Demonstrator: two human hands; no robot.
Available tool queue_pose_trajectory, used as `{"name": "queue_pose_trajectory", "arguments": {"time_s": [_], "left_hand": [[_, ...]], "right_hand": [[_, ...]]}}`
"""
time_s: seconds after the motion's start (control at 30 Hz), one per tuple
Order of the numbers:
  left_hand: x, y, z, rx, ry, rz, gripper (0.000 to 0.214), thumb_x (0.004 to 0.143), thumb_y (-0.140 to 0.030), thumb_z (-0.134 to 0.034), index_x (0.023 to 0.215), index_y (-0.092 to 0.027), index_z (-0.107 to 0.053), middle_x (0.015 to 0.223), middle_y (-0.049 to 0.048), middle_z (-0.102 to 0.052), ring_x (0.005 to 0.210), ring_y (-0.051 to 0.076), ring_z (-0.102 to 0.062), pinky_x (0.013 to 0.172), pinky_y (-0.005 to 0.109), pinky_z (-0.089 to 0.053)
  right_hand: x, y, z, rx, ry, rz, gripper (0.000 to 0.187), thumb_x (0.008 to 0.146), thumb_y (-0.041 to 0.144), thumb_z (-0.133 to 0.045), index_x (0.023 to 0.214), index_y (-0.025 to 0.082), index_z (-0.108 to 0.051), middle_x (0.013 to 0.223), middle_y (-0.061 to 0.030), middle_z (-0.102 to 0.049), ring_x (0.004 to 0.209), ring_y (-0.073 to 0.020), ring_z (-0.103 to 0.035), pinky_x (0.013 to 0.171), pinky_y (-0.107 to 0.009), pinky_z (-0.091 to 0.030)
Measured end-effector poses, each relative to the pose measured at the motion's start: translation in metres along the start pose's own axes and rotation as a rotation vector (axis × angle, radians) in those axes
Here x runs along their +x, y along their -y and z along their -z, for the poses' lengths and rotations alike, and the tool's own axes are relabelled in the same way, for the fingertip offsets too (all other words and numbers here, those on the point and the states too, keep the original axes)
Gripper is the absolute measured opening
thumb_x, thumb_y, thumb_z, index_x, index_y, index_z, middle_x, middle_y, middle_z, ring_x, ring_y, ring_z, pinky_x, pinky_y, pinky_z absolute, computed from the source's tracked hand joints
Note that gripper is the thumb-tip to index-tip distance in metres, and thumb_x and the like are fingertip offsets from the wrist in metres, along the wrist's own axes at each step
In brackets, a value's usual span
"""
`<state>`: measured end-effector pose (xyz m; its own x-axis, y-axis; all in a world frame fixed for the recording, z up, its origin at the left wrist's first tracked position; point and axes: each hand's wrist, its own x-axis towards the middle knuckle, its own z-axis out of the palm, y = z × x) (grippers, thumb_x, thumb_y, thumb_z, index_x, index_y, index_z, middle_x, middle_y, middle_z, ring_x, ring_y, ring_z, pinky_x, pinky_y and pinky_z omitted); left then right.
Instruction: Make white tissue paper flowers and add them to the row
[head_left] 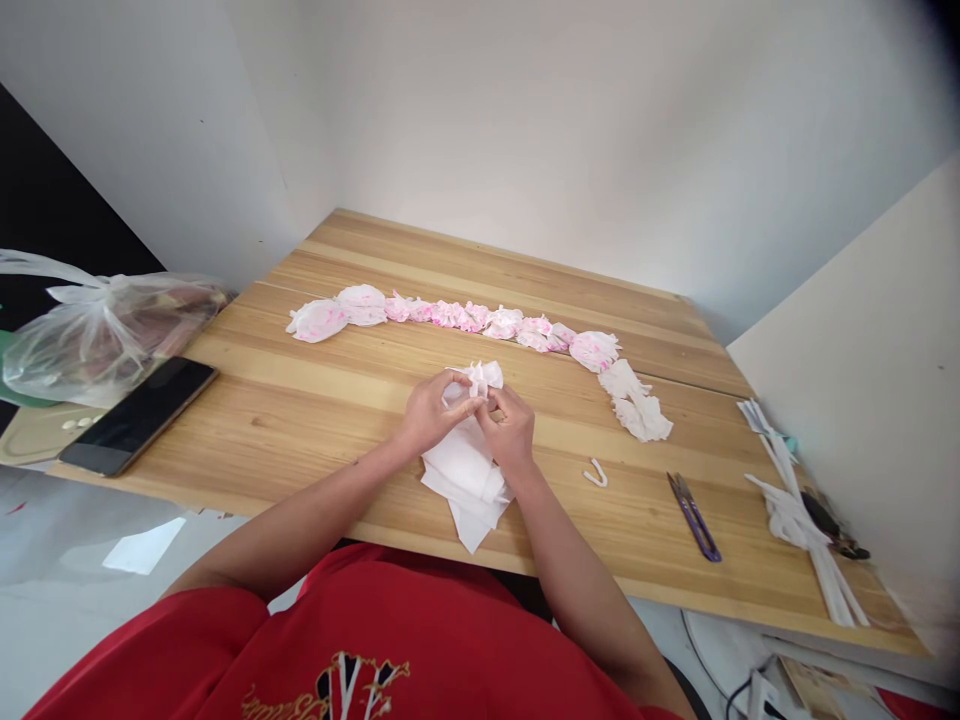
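Note:
A thin white sheet (463,470), like tissue or soft cloth, lies folded over the table's near part, its upper end gathered between my fingers. My left hand (436,412) pinches the gathered end from the left, thumb pointing inward. From the right, my right hand (510,428) grips the same spot with bent fingers. Whether a thin tie is also between the fingertips cannot be made out. Beyond both hands runs a curved row of crumpled white and pink pieces (457,316). A short bent white strip (596,474) rests right of my right hand.
Purple-handled thread snips (694,518) lie at the right. Nearby is a bundle of white strips (796,520) with a dark object behind it. A black phone (139,415) and a knotted plastic bag (112,335) sit at the left. Walls border the wooden table (300,400).

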<state>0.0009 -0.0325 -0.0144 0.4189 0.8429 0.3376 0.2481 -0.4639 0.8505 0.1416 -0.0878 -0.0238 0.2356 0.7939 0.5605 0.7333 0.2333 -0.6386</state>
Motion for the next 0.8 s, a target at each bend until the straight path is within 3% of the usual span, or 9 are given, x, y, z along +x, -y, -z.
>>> {"name": "queue_pose_trajectory", "arguments": {"time_s": [0.13,0.3,0.47,0.6,0.7,0.8], "left_hand": [[-0.001,0.001,-0.002,0.067,-0.011,0.033,0.026,0.08,-0.038,-0.066,0.096,-0.018,-0.06,0.097,0.0045,-0.069,0.089,0.02,-0.064,0.08,0.03,-0.046],[0.0,0.006,-0.003,0.033,-0.022,0.021,0.02,0.089,-0.034,-0.053,0.094,-0.018,-0.063,0.089,0.0022,-0.07,0.081,0.016,-0.062,0.076,0.026,-0.045],[0.005,0.01,-0.003,-0.158,-0.026,0.086,0.022,0.088,-0.035,-0.05,0.082,-0.016,-0.06,0.076,0.0004,-0.064,0.072,0.013,-0.057,0.07,0.023,-0.043],[0.005,0.01,-0.003,-0.248,-0.014,0.118,0.022,0.087,-0.034,-0.05,0.079,-0.016,-0.058,0.075,0.0004,-0.063,0.07,0.013,-0.056,0.066,0.023,-0.042],[0.002,0.007,-0.002,-0.112,-0.022,0.05,0.019,0.086,-0.031,-0.051,0.078,-0.016,-0.06,0.072,-0.0004,-0.062,0.068,0.012,-0.054,0.067,0.023,-0.04],[-0.001,0.003,-0.002,-0.01,-0.014,-0.049,0.018,0.087,-0.029,-0.051,0.081,-0.017,-0.063,0.074,0.0001,-0.064,0.069,0.013,-0.056,0.069,0.024,-0.041]], "right_hand": [[-0.001,-0.003,-0.003,-0.08,-0.003,0.041,0.014,0.086,0.029,-0.057,0.081,0.021,-0.067,0.075,-0.0029,-0.064,0.066,-0.0151,-0.053,0.066,-0.027,-0.041],[-0.001,-0.002,-0.003,-0.034,-0.015,-0.014,0.02,0.088,0.034,-0.057,0.08,0.019,-0.068,0.071,-0.0015,-0.062,0.06,-0.0124,-0.051,0.062,-0.026,-0.039],[0.002,0.0,-0.001,0.154,-0.048,-0.208,0.032,0.087,0.039,-0.056,0.064,0.017,-0.06,0.059,0.0029,-0.052,0.056,-0.0103,-0.044,0.056,-0.024,-0.035],[0.003,0.001,0.0,0.294,-0.047,-0.343,0.03,0.084,0.043,-0.057,0.076,0.016,-0.067,0.062,0.0021,-0.058,0.056,-0.011,-0.046,0.054,-0.023,-0.037],[0.003,0.0,0.0,0.263,-0.05,-0.309,0.026,0.081,0.041,-0.061,0.087,0.017,-0.07,0.069,0.0005,-0.063,0.058,-0.012,-0.049,0.056,-0.024,-0.04],[0.003,0.0,0.0,0.189,-0.062,-0.219,0.022,0.082,0.039,-0.062,0.086,0.019,-0.07,0.076,-0.0013,-0.066,0.063,-0.0133,-0.052,0.062,-0.026,-0.042]]}}
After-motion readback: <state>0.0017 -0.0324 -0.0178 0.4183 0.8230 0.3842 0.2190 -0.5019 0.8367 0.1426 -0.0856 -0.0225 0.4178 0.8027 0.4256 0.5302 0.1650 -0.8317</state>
